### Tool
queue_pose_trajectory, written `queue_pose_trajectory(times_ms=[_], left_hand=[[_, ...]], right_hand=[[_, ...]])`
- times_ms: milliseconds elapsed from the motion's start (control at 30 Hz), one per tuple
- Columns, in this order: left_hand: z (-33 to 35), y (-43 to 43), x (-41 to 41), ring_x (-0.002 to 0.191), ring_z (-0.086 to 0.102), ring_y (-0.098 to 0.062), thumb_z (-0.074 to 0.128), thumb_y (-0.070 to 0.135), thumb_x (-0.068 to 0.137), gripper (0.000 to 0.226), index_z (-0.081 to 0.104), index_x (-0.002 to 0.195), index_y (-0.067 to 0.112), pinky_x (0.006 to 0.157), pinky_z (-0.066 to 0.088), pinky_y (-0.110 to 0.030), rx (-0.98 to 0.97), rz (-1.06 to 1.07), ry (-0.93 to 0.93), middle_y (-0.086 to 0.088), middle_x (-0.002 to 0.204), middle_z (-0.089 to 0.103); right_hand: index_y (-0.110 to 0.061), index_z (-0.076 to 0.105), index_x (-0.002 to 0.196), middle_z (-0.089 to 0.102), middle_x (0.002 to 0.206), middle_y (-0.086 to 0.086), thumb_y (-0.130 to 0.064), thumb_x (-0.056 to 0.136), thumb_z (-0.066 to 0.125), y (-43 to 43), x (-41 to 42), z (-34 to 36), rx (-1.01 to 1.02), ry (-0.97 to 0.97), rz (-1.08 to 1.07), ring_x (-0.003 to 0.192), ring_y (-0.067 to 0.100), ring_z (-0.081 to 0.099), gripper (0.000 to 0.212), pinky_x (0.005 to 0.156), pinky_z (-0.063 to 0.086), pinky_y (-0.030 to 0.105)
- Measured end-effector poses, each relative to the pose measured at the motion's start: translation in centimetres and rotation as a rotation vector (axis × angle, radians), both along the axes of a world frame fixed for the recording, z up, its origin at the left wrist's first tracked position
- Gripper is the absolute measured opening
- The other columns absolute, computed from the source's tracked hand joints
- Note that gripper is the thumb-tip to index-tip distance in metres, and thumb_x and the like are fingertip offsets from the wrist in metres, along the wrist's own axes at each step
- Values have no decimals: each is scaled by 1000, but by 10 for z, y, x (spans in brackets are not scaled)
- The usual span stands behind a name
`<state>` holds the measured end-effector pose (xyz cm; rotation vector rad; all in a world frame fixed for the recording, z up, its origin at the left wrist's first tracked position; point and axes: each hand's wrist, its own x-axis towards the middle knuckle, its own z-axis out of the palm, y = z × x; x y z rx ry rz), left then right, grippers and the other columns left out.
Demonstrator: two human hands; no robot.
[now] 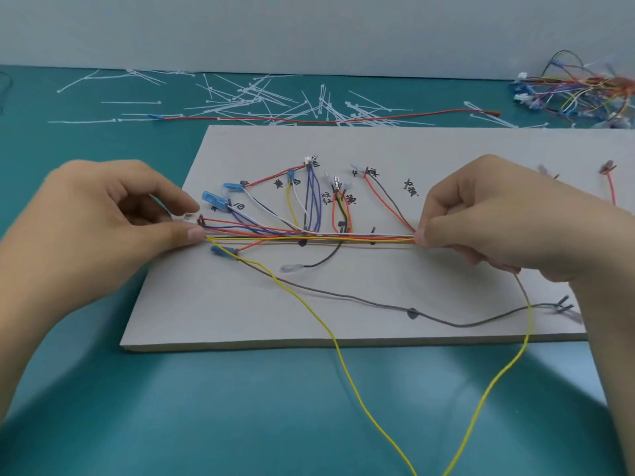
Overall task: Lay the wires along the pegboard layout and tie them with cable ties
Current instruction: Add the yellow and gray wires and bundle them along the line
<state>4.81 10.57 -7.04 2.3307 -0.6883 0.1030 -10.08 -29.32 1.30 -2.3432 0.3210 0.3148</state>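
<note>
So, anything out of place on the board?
Yes: the yellow wire leaves the wire bundle by the left hand, droops off the board's front edge and climbs back to the right hand. Unrouted slack.

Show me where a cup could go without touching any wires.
Bare teal table lies left of the board, between the cable ties and the left hand. The board's near-left corner, below the brown wire, is free. Crowded: the back strip of ties, the wire heap far right, the stretched bundle, and the yellow wire looping off the front.
</note>
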Motion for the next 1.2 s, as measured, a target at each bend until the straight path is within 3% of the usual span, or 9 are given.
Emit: queue_pose_trajectory(times_ms=[167,400,533,600,667,800,900,1067,1200], left_hand=[[6,-2,-2,73,67,-8,74,71,81,39,75,113,48,52,47,-16,66,-60,-23,16,108,72],[8,-14,-21,75,64,-2,70,77,79,42,74,108,47,50,33,-4,60,4,-7,17,106,69],[22,-21,-26,85,62,0,61,88,73,46,70,104,56,61,48,-24,137,46,-49,21,108,65],[39,-35,-30,87,61,0,62,78,70,40,66,107,64,62,53,-41,190,33,-65,25,111,59],[61,-57,-39,87,61,5,59,62,68,43,63,110,67,62,51,-41,196,-20,-85,28,109,55],[90,-122,-63,65,60,15,65,54,75,23,72,97,56,48,43,-19,142,-239,-38,31,95,65],[85,-170,-64,73,63,6,75,51,81,13,76,92,44,57,40,-11,188,-326,7,24,89,68],[65,-207,-60,67,60,7,75,24,84,6,79,81,27,54,41,-8,262,-372,37,15,67,66],[57,-204,-59,68,62,6,78,25,84,7,78,78,29,54,40,-5,195,-360,78,30,77,66]], right_hand=[[-16,74,83,55,47,2,-27,79,73,-2,-1,-1,-10,-23,-1,44,22,33,12,54,30,39],[-18,73,74,59,46,3,-22,81,71,-1,0,-2,-40,-65,-14,34,20,39,9,49,38,33],[-14,71,72,62,48,4,-25,81,77,0,1,-2,-56,-110,-38,33,15,45,16,44,42,28],[-13,71,69,64,49,5,-26,81,80,-1,0,-2,-42,-125,-64,33,14,46,20,39,42,25],[-15,70,64,63,48,4,-26,81,81,-1,-1,-1,-35,-113,-77,32,12,46,23,36,40,21],[-10,68,65,66,50,5,-28,82,81,1,0,-2,-52,-60,-98,35,15,52,28,39,45,23],[-5,68,68,68,53,8,-30,82,83,1,0,-2,-41,-37,-118,38,20,60,32,42,51,28],[-6,69,67,68,53,11,-31,78,86,-4,0,0,-9,-4,-133,40,21,61,33,41,52,29],[-16,72,60,68,54,10,-26,80,86,-13,-2,3,-6,1,-126,39,17,58,27,42,51,28]])
